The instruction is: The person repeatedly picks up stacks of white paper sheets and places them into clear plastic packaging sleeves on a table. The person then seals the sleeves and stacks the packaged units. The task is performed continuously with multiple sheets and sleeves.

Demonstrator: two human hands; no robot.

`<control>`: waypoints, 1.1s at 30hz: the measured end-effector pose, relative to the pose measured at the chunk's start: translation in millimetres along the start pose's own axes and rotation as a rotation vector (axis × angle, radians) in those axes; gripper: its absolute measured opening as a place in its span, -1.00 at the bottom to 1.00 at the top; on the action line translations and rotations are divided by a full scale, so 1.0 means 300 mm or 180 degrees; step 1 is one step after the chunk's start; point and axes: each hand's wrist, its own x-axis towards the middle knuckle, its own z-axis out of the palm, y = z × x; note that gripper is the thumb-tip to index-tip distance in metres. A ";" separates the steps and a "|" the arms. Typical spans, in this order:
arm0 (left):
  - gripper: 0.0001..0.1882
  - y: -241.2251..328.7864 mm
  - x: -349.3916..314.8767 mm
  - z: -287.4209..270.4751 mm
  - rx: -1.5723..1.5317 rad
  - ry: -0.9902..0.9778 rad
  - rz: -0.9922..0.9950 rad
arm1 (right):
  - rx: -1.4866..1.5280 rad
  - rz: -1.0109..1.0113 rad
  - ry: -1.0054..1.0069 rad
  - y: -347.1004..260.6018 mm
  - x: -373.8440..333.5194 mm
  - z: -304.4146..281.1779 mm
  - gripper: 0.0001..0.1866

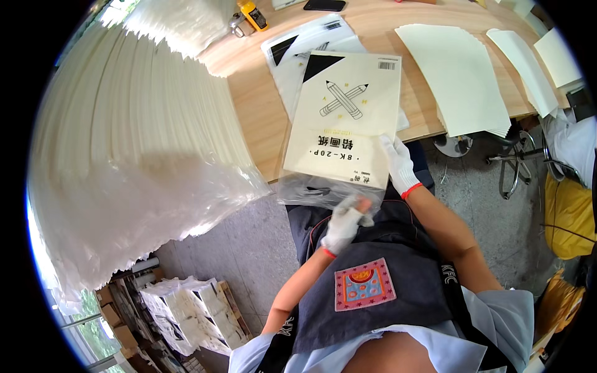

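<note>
A pack of drawing paper [348, 115] with a cream cover, crossed pencils and a black corner lies in a clear plastic bag [305, 186] at the table's front edge. The bag's loose clear end hangs off the edge toward my lap. My right hand [399, 165], in a white glove with a red cuff, is closed on the pack's right edge near its lower corner. At the bag's loose end, my left hand [345, 227] pinches the plastic. It is gloved too, with a bare fingertip showing, and slightly blurred. Under the pack lie more printed clear bags [280, 56].
A tall stack of white sheets in plastic [143, 124] fills the left. Fanned blank sheets [451, 74] and a narrower pile [522, 68] lie on the table [249, 124] to the right. A yellow bottle [254, 15] and phone [324, 5] are at the back.
</note>
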 end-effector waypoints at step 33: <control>-0.89 1.004 -0.555 0.095 0.5671 0.1861 0.4389 | 0.1280 0.0555 -0.2827 -0.483 -0.073 0.348 -0.47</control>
